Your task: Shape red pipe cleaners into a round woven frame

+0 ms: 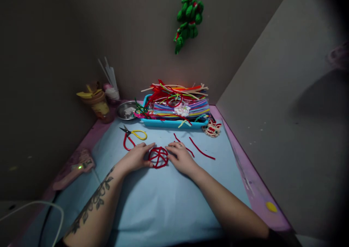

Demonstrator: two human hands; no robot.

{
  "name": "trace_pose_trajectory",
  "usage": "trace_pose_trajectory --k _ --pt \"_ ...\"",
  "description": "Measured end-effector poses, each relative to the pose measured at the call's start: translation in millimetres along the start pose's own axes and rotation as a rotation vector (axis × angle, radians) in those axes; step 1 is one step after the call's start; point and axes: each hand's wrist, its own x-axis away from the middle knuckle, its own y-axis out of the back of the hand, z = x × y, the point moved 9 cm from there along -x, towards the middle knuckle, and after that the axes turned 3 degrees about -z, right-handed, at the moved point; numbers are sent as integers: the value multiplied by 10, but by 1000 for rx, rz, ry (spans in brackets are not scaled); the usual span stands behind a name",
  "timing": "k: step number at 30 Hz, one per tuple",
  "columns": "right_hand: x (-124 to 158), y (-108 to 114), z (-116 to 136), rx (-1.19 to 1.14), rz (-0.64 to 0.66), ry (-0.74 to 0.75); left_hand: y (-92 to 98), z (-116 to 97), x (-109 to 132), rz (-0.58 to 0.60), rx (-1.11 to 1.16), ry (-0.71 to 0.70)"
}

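Where hands (137, 157) (180, 159) curve inward, a red ring (158, 155) lies between.

I am noting a green ornament (189, 16) hanging high, a metal bowl (127, 113) resting rear left, a cream-and-red ornament (212, 130) lying rear right.

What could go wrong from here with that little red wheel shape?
The red wheel shape looks thin, so pressing from the left hand or right hand might bend it. The scissors lie with blades parted just beyond the left hand, so a careless reach could nick a finger. The loose red strips near the right hand could get brushed aside.
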Motion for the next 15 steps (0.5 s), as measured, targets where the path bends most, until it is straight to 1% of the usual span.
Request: trace_pose_trajectory --k 3,7,9,12,15 --pt "-26 64 -3 -76 -40 12 91 48 0 -58 111 -10" --pt "-34 3 49 -81 -4 31 213 15 8 -127 161 -10" --pt "-30 -18 70 -73 -7 30 232 -29 14 -130 185 -7" --pt "-18 -6 98 -84 -57 44 239 -64 17 -137 267 9" --pt "-13 -12 117 -78 -93 68 290 -37 12 -217 310 39"
